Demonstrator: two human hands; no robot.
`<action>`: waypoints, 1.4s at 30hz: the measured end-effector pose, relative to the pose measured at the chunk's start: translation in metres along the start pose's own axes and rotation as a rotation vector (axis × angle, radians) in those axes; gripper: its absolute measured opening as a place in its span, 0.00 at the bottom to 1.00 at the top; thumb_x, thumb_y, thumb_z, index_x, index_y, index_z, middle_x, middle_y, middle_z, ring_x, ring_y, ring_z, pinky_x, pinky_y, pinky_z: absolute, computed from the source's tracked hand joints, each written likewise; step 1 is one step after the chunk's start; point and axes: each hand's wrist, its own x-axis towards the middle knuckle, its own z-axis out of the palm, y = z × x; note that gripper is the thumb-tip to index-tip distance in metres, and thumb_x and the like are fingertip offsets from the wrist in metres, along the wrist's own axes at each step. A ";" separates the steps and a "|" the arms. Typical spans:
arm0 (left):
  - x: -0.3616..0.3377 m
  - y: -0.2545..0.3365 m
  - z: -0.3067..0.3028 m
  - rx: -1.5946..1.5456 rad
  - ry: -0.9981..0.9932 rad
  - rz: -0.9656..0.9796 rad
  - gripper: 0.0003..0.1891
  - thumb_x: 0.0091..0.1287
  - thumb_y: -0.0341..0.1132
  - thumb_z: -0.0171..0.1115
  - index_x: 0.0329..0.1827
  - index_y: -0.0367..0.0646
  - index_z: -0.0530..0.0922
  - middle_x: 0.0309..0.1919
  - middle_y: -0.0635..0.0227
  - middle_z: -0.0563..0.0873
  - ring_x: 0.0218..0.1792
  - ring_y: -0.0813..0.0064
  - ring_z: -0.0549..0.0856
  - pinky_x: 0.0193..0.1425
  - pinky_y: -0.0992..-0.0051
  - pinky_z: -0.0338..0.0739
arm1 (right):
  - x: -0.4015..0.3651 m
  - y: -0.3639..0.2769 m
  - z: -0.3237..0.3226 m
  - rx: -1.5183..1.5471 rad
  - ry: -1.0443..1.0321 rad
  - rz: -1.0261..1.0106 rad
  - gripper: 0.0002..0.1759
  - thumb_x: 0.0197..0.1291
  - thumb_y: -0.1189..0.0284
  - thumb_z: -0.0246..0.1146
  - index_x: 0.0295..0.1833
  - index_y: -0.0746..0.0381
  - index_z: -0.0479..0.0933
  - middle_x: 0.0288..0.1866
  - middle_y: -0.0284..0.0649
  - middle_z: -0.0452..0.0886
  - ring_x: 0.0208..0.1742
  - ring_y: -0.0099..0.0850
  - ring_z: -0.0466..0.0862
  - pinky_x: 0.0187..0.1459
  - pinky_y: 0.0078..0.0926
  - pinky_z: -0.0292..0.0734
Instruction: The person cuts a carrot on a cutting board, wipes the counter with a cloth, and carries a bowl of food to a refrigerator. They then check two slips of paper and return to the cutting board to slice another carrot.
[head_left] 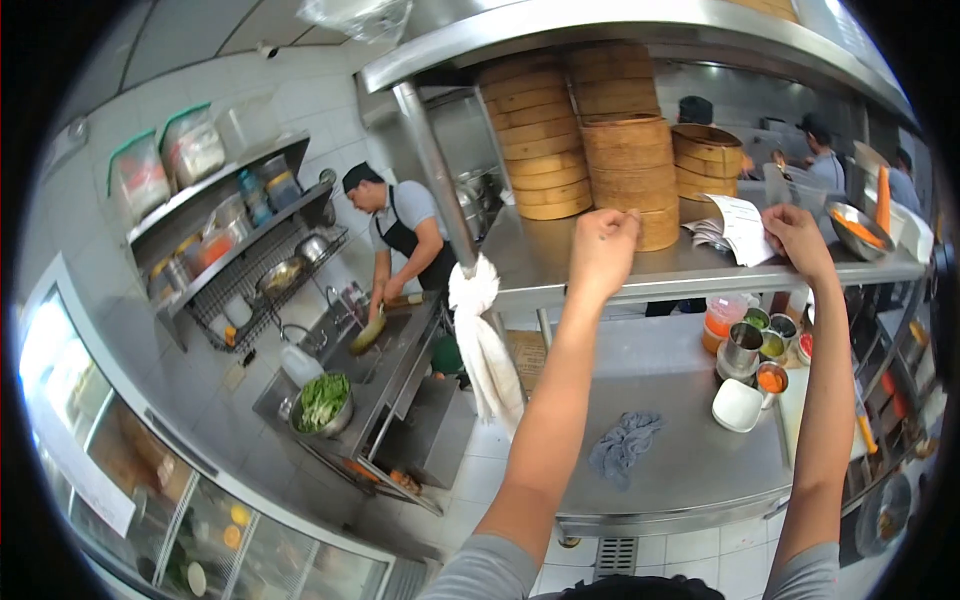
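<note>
Both my arms reach up to a steel shelf (560,262). My left hand (606,248) is closed, thumb and fingers pinched together in front of the bamboo steamers (628,160); whether anything small is between them I cannot make out. My right hand (798,240) is closed at the right edge of a printed paper slip (741,228), which stands curled up from the shelf. More crumpled paper (708,236) lies just left of that slip. A metal bowl with shredded orange food (860,232) sits to the right of my right hand.
Below the shelf, a steel counter (560,420) carries a grey cloth (627,446), a white square bowl (737,405) and several sauce containers (743,345). A white cloth (484,340) hangs on the post. A co-worker (405,225) works at the sink on the left.
</note>
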 end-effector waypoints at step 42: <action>0.009 -0.023 -0.021 -0.043 0.153 0.132 0.17 0.77 0.42 0.60 0.39 0.34 0.83 0.24 0.74 0.78 0.21 0.88 0.67 0.26 0.82 0.55 | -0.014 -0.016 0.008 0.022 0.367 -0.392 0.09 0.61 0.70 0.68 0.38 0.65 0.83 0.29 0.38 0.87 0.32 0.24 0.85 0.37 0.26 0.79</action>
